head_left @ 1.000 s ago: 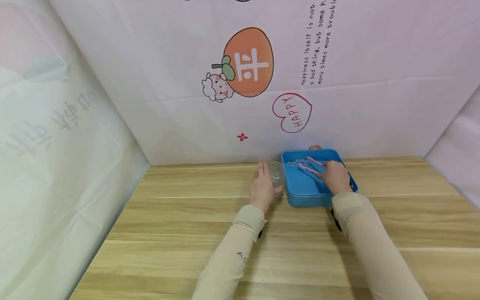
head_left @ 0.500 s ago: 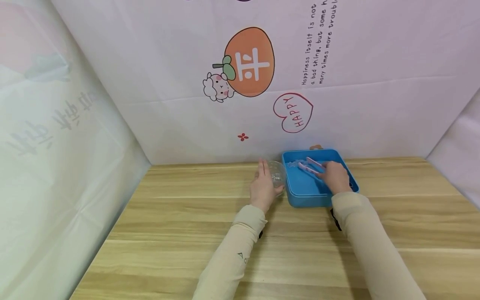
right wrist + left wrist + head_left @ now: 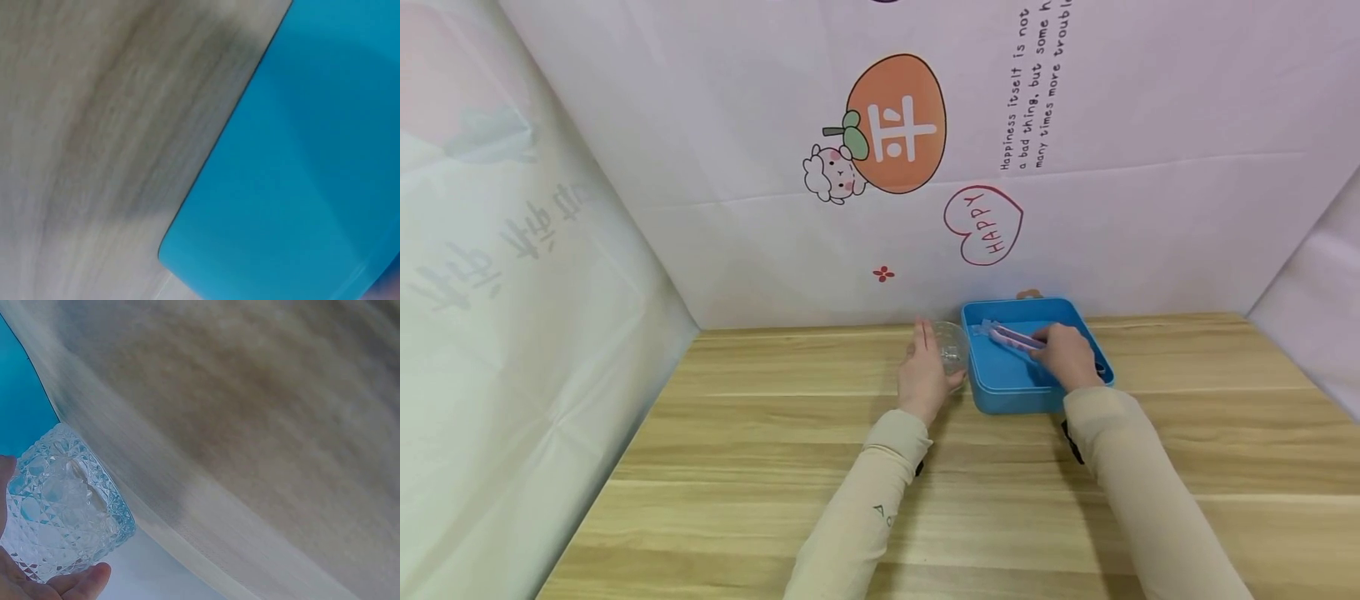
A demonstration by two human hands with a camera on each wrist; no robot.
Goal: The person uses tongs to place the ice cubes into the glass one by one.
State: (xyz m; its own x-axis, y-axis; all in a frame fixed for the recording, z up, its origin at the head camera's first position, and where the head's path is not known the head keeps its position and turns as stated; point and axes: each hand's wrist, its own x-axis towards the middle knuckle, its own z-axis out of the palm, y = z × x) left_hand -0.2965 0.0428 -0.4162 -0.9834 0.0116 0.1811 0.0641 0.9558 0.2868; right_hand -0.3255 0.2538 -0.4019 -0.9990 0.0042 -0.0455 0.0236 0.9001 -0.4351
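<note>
My left hand (image 3: 922,379) holds a clear cut-glass bowl (image 3: 953,342), its thumb and fingers on different sides of it. In the left wrist view the faceted glass bowl (image 3: 65,506) shows close up, and several small clear pieces seem to lie inside. My right hand (image 3: 1067,354) grips a pair of pink tongs (image 3: 1017,338) over the floor of a blue box (image 3: 1015,402). The tongs' arms are pressed together, their tips at a few clear pieces (image 3: 981,329) in the box's far left corner. Whether a piece sits between the tips cannot be made out.
The bowl stands right beside the blue box's left wall on a wooden table (image 3: 760,467). A printed white cloth (image 3: 760,242) rises behind both. A small dark object (image 3: 1101,367) is partly visible at the box's right side.
The tongs' arms, spread apart earlier, have come together at the clear pieces. My left hand and the glass bowl have stayed in place.
</note>
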